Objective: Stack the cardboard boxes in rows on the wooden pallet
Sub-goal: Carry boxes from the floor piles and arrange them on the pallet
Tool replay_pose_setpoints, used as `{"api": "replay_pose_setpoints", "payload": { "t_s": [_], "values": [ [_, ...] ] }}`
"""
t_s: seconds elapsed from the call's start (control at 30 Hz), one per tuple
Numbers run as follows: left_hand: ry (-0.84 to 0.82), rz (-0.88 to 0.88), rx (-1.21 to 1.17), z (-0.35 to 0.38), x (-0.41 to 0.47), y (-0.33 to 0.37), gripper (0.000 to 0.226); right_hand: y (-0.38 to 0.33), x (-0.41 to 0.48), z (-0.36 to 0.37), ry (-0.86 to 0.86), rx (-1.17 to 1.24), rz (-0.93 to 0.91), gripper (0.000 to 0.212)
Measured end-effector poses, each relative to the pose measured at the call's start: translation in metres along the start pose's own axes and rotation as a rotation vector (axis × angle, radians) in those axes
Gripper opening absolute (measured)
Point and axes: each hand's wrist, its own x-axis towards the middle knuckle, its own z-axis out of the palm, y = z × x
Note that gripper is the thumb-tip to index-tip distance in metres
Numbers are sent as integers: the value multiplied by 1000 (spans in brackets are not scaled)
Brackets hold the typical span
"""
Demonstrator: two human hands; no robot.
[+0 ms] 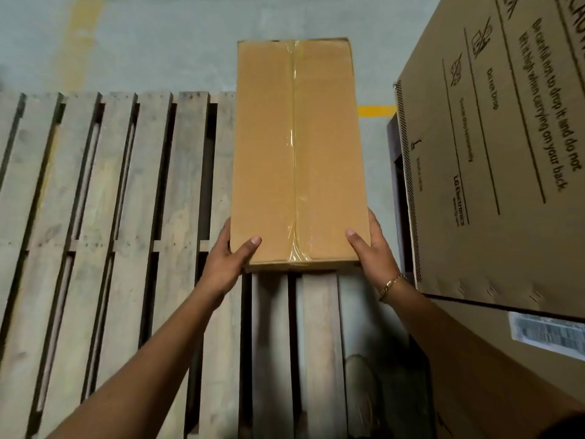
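Our left hand (232, 259) clasped the near left corner of the cardboard box (319, 153), thumb laid flat on the top face and palm against the side wall, the other fingers hidden behind the edge; our right hand (373, 248), a gold bracelet (392, 284) at its wrist, mirrored it at the near right corner, thumb on top and palm pressed to the side. Both hands were spread only as wide as the grip needed and held nothing else. The box was long and narrow, sealed with clear tape (293, 90) down its middle, and it pointed away from us over the right-hand part of the wooden pallet (126, 217); we could not tell whether its underside touched the slats or hung just above them. We judged this to be the placing step, and likely the first box of a row, since no other box of its kind lay on the slats we could see. The next move, as we read it, called for lowering it flat, squaring its long side with the slats, then drawing the fingers out without dragging it askew. Just to the right stood a big printed carton (506, 153), near enough to crowd our right hand, and beyond the pallet lay the grey floor (142, 42) with its yellow marks.
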Motion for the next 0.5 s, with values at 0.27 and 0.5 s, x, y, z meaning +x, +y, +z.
{"api": "replay_pose_setpoints", "payload": {
  "t_s": [0.27,0.5],
  "values": [
    [42,102,3,12,69,6,52,-2,81,1,-28,-58,-43,85],
    [113,170,-14,5,104,9,59,-20,117,-7,-95,9,-19,74]
  ]
}}
